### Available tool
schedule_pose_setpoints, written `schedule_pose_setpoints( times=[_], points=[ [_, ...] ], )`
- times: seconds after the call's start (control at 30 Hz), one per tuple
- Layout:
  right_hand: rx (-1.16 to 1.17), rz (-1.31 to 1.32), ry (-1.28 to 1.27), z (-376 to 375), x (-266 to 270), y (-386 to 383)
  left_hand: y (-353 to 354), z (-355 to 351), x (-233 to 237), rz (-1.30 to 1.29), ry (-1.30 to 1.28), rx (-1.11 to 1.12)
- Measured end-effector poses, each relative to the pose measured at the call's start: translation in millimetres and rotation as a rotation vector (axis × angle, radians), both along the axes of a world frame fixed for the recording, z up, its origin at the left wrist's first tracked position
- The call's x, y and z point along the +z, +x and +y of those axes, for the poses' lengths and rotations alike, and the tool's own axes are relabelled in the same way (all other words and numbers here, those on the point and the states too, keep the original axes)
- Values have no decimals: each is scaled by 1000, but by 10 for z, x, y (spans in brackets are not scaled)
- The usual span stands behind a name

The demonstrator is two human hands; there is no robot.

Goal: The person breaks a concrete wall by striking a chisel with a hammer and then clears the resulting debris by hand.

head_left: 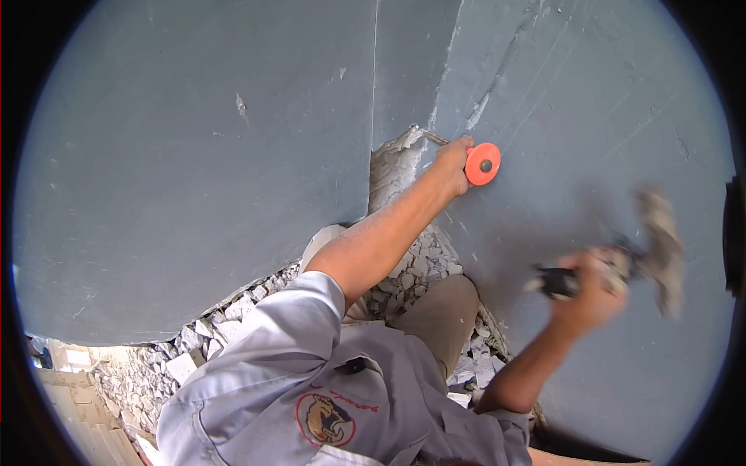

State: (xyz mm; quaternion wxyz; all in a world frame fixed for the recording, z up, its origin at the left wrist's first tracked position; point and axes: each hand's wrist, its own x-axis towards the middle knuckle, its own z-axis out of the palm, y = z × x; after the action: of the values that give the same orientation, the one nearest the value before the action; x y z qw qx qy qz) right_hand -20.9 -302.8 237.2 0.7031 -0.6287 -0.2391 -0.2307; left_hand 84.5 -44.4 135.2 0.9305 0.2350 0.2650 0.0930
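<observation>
My left hand is closed around a chisel with a round orange hand guard. Its metal shaft points left, and the tip meets the top of a broken, pale hollow in the grey wall. Off to the right, my right hand grips a hammer by its dark handle. The hammer is smeared by motion and is apart from the chisel's orange end.
Grey wall panels surround the hollow, with a long scraped groove at upper right. Broken rubble lies below, around my bent knee, and continues to the lower left.
</observation>
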Motion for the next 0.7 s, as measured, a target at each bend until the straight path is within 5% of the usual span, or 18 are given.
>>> schedule_pose_setpoints(
  times=[0.03, 0.1, 0.17, 0.23, 0.3, 0.33, 0.47, 0.53, 0.57, 0.6, 0.63, 0.67, 0.7],
  points=[
    [53, -348, 30, -200, 254, 77, 7, -2, -12, -4, -5, -3],
    [298, -536, 412, -451, 539, 167, -14, 11, -26, -5, 1, -12],
    [-451, -810, 14, -187, 218, 282, -62, 4, -3, -2, 25, -24],
    [-450, -384, -306, 298, -608, 248, -24, 23, -34, 8, 33, -36],
    [305, 575, -243, 778, -1412, 216, -92, -53, -139, 17, 29, -67],
    [279, 615, -155, 690, -1482, 85, -108, -64, -131, -4, 23, -89],
    [191, 403, -122, 219, -853, 69, 85, 105, -133, -50, 7, -80],
    [-30, 5, -48, -93, -170, 59, 35, 53, -59, -27, 16, -73],
    [-109, -419, -132, -203, 193, 121, 3, 57, -43, -35, 24, -83],
    [11, -489, 61, -326, 439, 150, -37, 68, -51, -39, 30, -87],
    [244, -535, 317, -516, 535, 234, -53, 87, -49, -32, 45, -107],
    [191, -589, 420, -570, 509, 338, -66, 96, -57, -26, 60, -123],
    [-55, -484, 213, -323, -14, 377, -85, 106, -51, -22, 78, -145]
  ],
)
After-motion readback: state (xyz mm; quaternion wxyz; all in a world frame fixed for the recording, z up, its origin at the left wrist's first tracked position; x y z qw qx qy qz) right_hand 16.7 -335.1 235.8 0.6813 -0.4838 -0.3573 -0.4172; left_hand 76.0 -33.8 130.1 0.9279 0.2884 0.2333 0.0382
